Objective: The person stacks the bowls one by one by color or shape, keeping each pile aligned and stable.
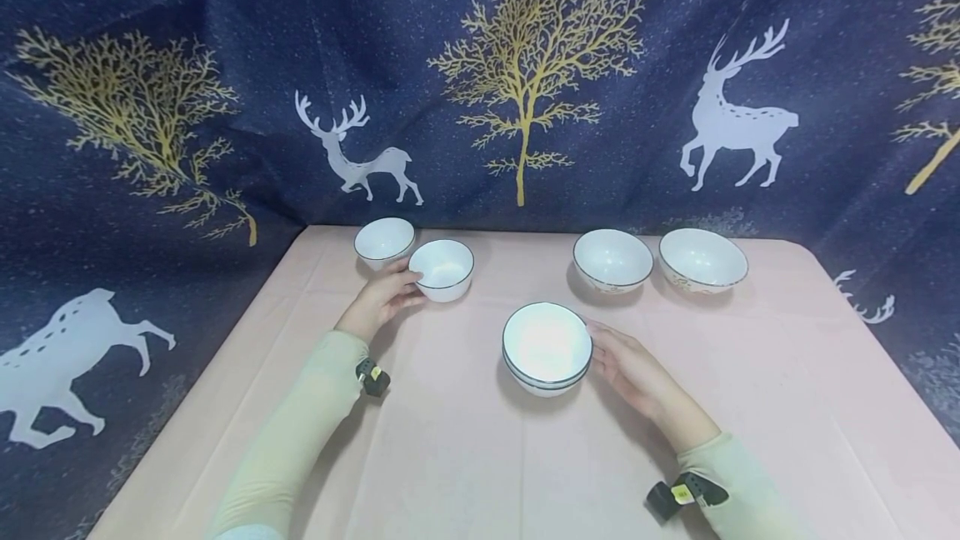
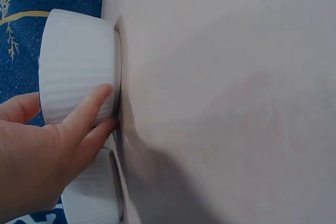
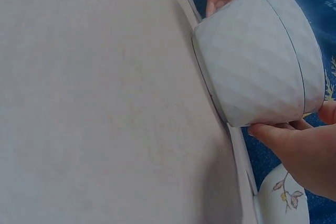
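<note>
My left hand (image 1: 385, 297) holds a small white dark-rimmed bowl (image 1: 442, 273) by its left side. In the left wrist view, the fingers lie along the ribbed wall of this bowl (image 2: 79, 66), reaching towards its base, with the thumb near the rim. Just behind that hand sits a similar small bowl (image 1: 384, 242). At the middle of the table, my right hand (image 1: 630, 369) grips the right side of two nested white bowls (image 1: 546, 344). A faceted outer wall on the nested bowls (image 3: 257, 61) shows in the right wrist view, with the thumb by the upper rim.
Two larger bowls with floral outsides, one white bowl (image 1: 612, 259) and another beside it (image 1: 702, 260), stand at the back right. A pink cloth (image 1: 450, 457) covers the table. Behind the far edge hangs a dark blue curtain (image 1: 622, 148) printed with deer and trees.
</note>
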`<state>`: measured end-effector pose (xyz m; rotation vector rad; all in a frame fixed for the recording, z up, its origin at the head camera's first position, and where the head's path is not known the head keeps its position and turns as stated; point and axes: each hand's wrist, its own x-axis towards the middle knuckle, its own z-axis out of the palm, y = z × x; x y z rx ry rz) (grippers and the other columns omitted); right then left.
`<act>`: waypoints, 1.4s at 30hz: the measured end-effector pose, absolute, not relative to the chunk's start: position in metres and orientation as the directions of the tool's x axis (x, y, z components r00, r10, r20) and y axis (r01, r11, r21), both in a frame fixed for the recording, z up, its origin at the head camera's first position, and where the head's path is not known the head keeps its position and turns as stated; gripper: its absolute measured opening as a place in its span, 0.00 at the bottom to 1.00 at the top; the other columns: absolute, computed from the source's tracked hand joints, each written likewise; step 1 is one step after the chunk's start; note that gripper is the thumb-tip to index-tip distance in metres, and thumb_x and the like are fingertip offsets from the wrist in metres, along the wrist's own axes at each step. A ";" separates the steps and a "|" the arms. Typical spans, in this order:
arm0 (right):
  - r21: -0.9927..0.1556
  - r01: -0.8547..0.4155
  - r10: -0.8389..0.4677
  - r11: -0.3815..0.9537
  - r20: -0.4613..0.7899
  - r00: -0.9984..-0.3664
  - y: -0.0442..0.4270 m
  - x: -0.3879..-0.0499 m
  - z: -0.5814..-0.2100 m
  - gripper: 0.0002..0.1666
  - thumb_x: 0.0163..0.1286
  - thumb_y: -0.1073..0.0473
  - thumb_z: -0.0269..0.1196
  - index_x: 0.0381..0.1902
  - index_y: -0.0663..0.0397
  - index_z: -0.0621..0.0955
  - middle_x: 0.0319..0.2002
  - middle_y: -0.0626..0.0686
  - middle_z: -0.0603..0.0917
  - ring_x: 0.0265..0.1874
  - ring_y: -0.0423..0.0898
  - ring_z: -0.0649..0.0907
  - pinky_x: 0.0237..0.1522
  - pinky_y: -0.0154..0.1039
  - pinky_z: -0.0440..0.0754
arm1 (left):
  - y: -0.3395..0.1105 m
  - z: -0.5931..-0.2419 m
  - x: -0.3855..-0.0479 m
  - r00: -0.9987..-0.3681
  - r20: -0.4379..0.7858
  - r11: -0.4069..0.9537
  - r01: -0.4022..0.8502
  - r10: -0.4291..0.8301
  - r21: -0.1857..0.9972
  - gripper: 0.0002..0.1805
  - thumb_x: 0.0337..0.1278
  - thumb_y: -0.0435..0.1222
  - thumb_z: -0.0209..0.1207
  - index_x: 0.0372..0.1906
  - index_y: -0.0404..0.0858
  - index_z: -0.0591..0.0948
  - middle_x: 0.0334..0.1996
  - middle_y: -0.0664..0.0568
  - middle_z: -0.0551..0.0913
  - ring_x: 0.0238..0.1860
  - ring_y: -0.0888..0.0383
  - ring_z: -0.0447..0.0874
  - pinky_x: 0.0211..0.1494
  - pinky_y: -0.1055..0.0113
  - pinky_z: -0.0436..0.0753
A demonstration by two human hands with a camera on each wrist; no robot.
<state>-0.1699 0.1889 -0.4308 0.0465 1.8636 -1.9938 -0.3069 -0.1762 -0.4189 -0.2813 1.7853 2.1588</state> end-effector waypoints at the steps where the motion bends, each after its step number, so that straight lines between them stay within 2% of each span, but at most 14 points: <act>1: -0.949 0.315 -0.271 -0.023 -0.297 -0.916 0.189 -0.170 -0.431 0.40 0.78 0.46 0.43 0.74 0.66 0.48 0.75 0.61 0.52 0.72 0.52 0.58 0.66 0.33 0.66 | -0.176 -0.419 -0.307 -0.926 -0.354 -0.162 -0.372 0.134 0.914 0.37 0.66 0.24 0.46 0.76 0.35 0.46 0.71 0.31 0.54 0.70 0.37 0.57 0.68 0.45 0.67; 7: -0.947 0.320 -0.268 -0.020 -0.303 -0.915 0.189 -0.170 -0.431 0.40 0.78 0.45 0.44 0.74 0.66 0.48 0.75 0.61 0.52 0.73 0.52 0.57 0.68 0.35 0.64 | -0.178 -0.420 -0.306 -0.924 -0.352 -0.179 -0.375 0.147 0.910 0.38 0.65 0.22 0.44 0.76 0.35 0.44 0.71 0.28 0.53 0.70 0.36 0.57 0.67 0.48 0.69; 16: -0.947 0.320 -0.266 -0.032 -0.300 -0.916 0.189 -0.171 -0.432 0.41 0.77 0.45 0.45 0.74 0.65 0.48 0.75 0.61 0.52 0.73 0.52 0.57 0.68 0.36 0.64 | -0.178 -0.422 -0.306 -0.932 -0.348 -0.195 -0.361 0.098 0.912 0.39 0.58 0.21 0.45 0.76 0.36 0.50 0.69 0.29 0.57 0.68 0.36 0.61 0.63 0.51 0.74; 18: -0.948 0.316 -0.267 -0.031 -0.297 -0.917 0.189 -0.171 -0.432 0.40 0.77 0.45 0.45 0.74 0.65 0.48 0.75 0.61 0.52 0.73 0.52 0.58 0.68 0.35 0.64 | -0.178 -0.421 -0.305 -0.934 -0.347 -0.190 -0.357 0.085 0.914 0.39 0.57 0.21 0.46 0.75 0.36 0.52 0.68 0.29 0.59 0.66 0.37 0.65 0.61 0.52 0.76; 20: -0.950 0.312 -0.266 -0.027 -0.294 -0.918 0.189 -0.172 -0.432 0.40 0.77 0.45 0.45 0.74 0.65 0.49 0.75 0.61 0.52 0.72 0.51 0.58 0.67 0.35 0.65 | -0.179 -0.420 -0.304 -0.935 -0.343 -0.187 -0.353 0.084 0.917 0.38 0.57 0.22 0.45 0.75 0.36 0.52 0.67 0.29 0.61 0.61 0.40 0.72 0.60 0.54 0.77; 23: -0.952 0.304 -0.269 -0.025 -0.286 -0.920 0.189 -0.172 -0.431 0.40 0.77 0.45 0.45 0.74 0.66 0.49 0.75 0.61 0.53 0.72 0.52 0.58 0.68 0.36 0.65 | -0.179 -0.417 -0.302 -0.938 -0.332 -0.188 -0.345 0.096 0.920 0.38 0.57 0.22 0.45 0.75 0.35 0.53 0.63 0.29 0.65 0.46 0.49 0.82 0.57 0.56 0.79; 25: -0.953 0.304 -0.270 -0.020 -0.288 -0.919 0.190 -0.172 -0.431 0.40 0.77 0.45 0.44 0.74 0.65 0.50 0.74 0.61 0.53 0.72 0.51 0.58 0.68 0.36 0.64 | -0.180 -0.414 -0.300 -0.938 -0.326 -0.203 -0.343 0.117 0.917 0.38 0.58 0.21 0.45 0.75 0.35 0.52 0.60 0.31 0.67 0.38 0.56 0.83 0.56 0.56 0.80; 28: -0.950 0.311 -0.263 -0.009 -0.298 -0.918 0.190 -0.172 -0.430 0.40 0.77 0.44 0.45 0.74 0.64 0.51 0.74 0.60 0.55 0.72 0.51 0.59 0.69 0.37 0.64 | -0.180 -0.410 -0.298 -0.938 -0.313 -0.233 -0.341 0.147 0.911 0.37 0.60 0.21 0.47 0.75 0.34 0.52 0.59 0.31 0.67 0.33 0.58 0.84 0.53 0.56 0.82; 31: -0.950 0.312 -0.262 -0.001 -0.301 -0.917 0.191 -0.172 -0.430 0.40 0.77 0.43 0.44 0.74 0.63 0.51 0.74 0.60 0.55 0.72 0.51 0.59 0.69 0.38 0.63 | -0.179 -0.407 -0.296 -0.937 -0.305 -0.247 -0.341 0.172 0.907 0.37 0.62 0.21 0.47 0.75 0.34 0.51 0.63 0.29 0.64 0.35 0.56 0.85 0.53 0.56 0.82; 33: -0.950 0.311 -0.262 0.004 -0.301 -0.917 0.191 -0.172 -0.430 0.40 0.77 0.43 0.44 0.75 0.62 0.51 0.74 0.59 0.55 0.72 0.51 0.59 0.69 0.38 0.63 | -0.178 -0.404 -0.293 -0.935 -0.302 -0.241 -0.341 0.185 0.909 0.36 0.62 0.22 0.47 0.75 0.34 0.51 0.67 0.29 0.60 0.43 0.50 0.84 0.54 0.56 0.82; 35: -0.951 0.310 -0.265 0.002 -0.300 -0.917 0.191 -0.172 -0.431 0.40 0.77 0.43 0.44 0.75 0.62 0.51 0.74 0.59 0.54 0.72 0.51 0.59 0.69 0.38 0.63 | -0.177 -0.402 -0.290 -0.933 -0.301 -0.241 -0.344 0.197 0.908 0.36 0.63 0.22 0.47 0.75 0.34 0.52 0.68 0.29 0.59 0.53 0.42 0.80 0.55 0.54 0.80; 37: -0.950 0.311 -0.268 0.000 -0.300 -0.916 0.191 -0.172 -0.432 0.40 0.77 0.43 0.44 0.75 0.62 0.51 0.74 0.59 0.54 0.72 0.51 0.59 0.68 0.37 0.64 | -0.175 -0.400 -0.287 -0.930 -0.302 -0.239 -0.347 0.208 0.907 0.36 0.63 0.21 0.47 0.75 0.34 0.53 0.69 0.29 0.58 0.62 0.37 0.71 0.57 0.53 0.79; 39: -0.950 0.314 -0.270 -0.003 -0.301 -0.914 0.191 -0.172 -0.433 0.40 0.77 0.43 0.44 0.75 0.63 0.51 0.74 0.59 0.54 0.72 0.51 0.59 0.68 0.37 0.65 | -0.172 -0.397 -0.283 -0.928 -0.298 -0.240 -0.348 0.222 0.906 0.36 0.62 0.21 0.46 0.75 0.34 0.53 0.69 0.29 0.57 0.66 0.34 0.63 0.58 0.51 0.78; 42: -0.950 0.313 -0.277 -0.015 -0.297 -0.914 0.191 -0.172 -0.435 0.40 0.77 0.44 0.45 0.75 0.63 0.50 0.75 0.60 0.53 0.72 0.52 0.58 0.68 0.37 0.64 | -0.168 -0.391 -0.278 -0.926 -0.289 -0.235 -0.345 0.241 0.909 0.36 0.61 0.21 0.47 0.75 0.34 0.54 0.69 0.28 0.58 0.66 0.32 0.61 0.60 0.49 0.76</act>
